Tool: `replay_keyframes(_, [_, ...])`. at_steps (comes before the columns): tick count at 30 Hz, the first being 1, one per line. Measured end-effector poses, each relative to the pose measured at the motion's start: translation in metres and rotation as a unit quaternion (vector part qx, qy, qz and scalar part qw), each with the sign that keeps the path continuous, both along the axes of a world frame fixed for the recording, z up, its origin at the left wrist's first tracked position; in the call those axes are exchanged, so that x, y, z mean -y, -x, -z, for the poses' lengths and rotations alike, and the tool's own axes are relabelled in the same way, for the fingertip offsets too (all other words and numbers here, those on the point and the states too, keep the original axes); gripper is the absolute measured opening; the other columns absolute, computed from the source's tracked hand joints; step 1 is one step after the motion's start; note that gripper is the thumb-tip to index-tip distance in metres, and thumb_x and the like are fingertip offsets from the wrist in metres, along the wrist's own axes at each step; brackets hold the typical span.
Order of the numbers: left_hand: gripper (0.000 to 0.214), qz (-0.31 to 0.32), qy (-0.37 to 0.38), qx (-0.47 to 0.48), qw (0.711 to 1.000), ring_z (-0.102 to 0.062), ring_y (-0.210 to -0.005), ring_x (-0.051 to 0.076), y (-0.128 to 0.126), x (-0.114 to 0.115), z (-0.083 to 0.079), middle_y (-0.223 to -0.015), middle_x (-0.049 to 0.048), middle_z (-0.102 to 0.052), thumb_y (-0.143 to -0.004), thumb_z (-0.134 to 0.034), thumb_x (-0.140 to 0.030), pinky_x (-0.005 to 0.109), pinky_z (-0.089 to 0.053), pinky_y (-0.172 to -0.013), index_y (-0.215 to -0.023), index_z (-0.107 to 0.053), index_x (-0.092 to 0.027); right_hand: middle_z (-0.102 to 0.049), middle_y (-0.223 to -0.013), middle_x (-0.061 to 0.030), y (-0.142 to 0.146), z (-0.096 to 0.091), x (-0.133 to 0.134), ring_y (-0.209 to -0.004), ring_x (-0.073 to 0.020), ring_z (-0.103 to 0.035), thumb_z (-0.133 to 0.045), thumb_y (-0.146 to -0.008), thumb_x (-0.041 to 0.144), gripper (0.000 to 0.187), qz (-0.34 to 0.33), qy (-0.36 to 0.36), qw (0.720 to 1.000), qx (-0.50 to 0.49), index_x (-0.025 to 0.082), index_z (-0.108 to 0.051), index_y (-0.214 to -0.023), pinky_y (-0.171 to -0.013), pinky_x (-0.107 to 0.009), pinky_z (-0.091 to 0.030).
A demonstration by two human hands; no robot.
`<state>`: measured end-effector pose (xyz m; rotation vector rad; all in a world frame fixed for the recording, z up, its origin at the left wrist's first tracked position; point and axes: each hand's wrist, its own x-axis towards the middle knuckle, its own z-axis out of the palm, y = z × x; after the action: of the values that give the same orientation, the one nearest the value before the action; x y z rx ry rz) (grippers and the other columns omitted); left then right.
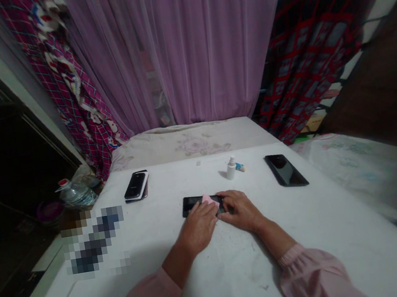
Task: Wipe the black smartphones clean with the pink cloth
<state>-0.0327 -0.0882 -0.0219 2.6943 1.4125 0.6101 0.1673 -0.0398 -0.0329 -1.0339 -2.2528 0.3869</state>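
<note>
A black smartphone [189, 203] lies lengthwise on the white table cover, in the middle of the head view. Across its glass, my left hand [200, 226] presses a small pink cloth [209, 200] under its fingers. My right hand [242, 212] grips the phone's right end, thumb on the near edge and fingers on the far edge. Part of the phone is hidden by both hands and the cloth. Beyond my right hand stands a small white spray bottle [230, 169], upright, with a small blue and white packet [239, 167] right beside it.
Several phones lie stacked [137, 185] on the left of the table [218, 276]. A dark tablet-like device [286, 170] rests on the right. A pixelated patch [95, 245] hides something at the left edge. Purple curtains [200, 42] hang behind; a large plastic bottle [76, 192] stands beyond the left edge.
</note>
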Motion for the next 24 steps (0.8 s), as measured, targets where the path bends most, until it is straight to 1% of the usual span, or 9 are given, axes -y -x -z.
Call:
replay_keyframes(4, [0.038, 0.007, -0.007, 0.001, 1.000, -0.052, -0.129, 0.020, 0.009, 0.013, 0.003, -0.134, 0.0054, -0.062, -0.100, -0.038, -0.026, 0.043, -0.038, -0.112, -0.135, -0.052, -0.022, -0.066, -0.122, -0.0093, 0.000, -0.001, 0.001, -0.114, -0.0289, -0.058, -0.071, -0.076, 0.035, 0.024, 0.003, 0.006, 1.000, 0.005, 0.023, -0.054, -0.066, -0.094, -0.047, -0.043])
replay_keyframes(8, [0.039, 0.010, -0.019, 0.009, 1.000, -0.051, -0.130, 0.021, 0.021, 0.021, 0.010, -0.134, 0.0069, -0.062, -0.101, -0.037, -0.028, 0.045, -0.039, -0.111, -0.137, -0.051, -0.022, -0.065, -0.124, -0.0079, 0.000, -0.002, 0.001, -0.114, -0.0292, -0.058, -0.074, -0.074, 0.033, 0.024, 0.002, 0.016, 1.000, 0.005, 0.023, -0.053, -0.066, -0.095, -0.047, -0.042])
replay_keyframes(12, [0.041, 0.004, -0.035, 0.002, 0.999, -0.052, -0.129, 0.021, 0.033, 0.023, 0.013, -0.134, 0.0080, -0.061, -0.101, -0.034, -0.026, 0.046, -0.038, -0.111, -0.138, -0.050, -0.021, -0.065, -0.124, -0.0085, -0.001, -0.002, 0.000, -0.114, -0.0291, -0.057, -0.074, -0.073, 0.031, 0.023, -0.001, 0.019, 1.000, 0.005, 0.023, -0.053, -0.067, -0.095, -0.047, -0.041])
replay_keyframes(19, [0.040, -0.030, -0.039, -0.036, 0.998, -0.054, -0.127, 0.020, 0.051, 0.022, 0.008, -0.133, 0.0071, -0.062, -0.100, -0.033, -0.024, 0.043, -0.037, -0.112, -0.136, -0.052, -0.020, -0.066, -0.122, -0.0084, -0.001, 0.002, -0.002, -0.112, -0.0289, -0.059, -0.074, -0.073, 0.033, 0.024, -0.007, 0.009, 1.000, -0.004, 0.022, -0.053, -0.066, -0.093, -0.046, -0.043])
replay_keyframes(24, [0.042, -0.049, -0.068, -0.053, 0.995, -0.054, -0.127, 0.020, 0.060, 0.028, 0.010, -0.136, 0.0085, -0.060, -0.101, -0.031, -0.023, 0.043, -0.036, -0.113, -0.138, -0.051, -0.018, -0.066, -0.122, -0.0079, -0.001, 0.002, -0.001, -0.113, -0.0295, -0.059, -0.073, -0.073, 0.032, 0.024, -0.001, 0.008, 1.000, -0.006, 0.023, -0.053, -0.066, -0.094, -0.047, -0.043])
